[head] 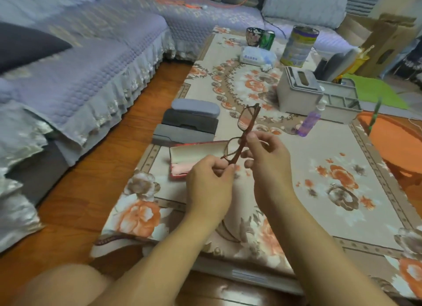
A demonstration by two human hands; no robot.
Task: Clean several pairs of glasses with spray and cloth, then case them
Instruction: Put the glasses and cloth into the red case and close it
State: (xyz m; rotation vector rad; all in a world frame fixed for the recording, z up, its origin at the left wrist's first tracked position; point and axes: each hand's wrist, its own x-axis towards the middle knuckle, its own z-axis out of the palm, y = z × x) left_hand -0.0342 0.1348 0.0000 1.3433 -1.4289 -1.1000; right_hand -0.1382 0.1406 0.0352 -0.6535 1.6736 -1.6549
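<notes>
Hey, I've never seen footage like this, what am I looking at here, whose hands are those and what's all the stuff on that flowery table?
This is one picture from a camera worn on a person's head, looking down at their own bare hands; there is no machine. The left hand and right hand together hold a pair of reddish-brown framed glasses above a low table with a floral cloth. Beneath them lies an open red glasses case with a pink lining. Beyond it three closed grey cases lie in a row. To the right stands a purple spray bottle, beside a grey tissue box.
</notes>
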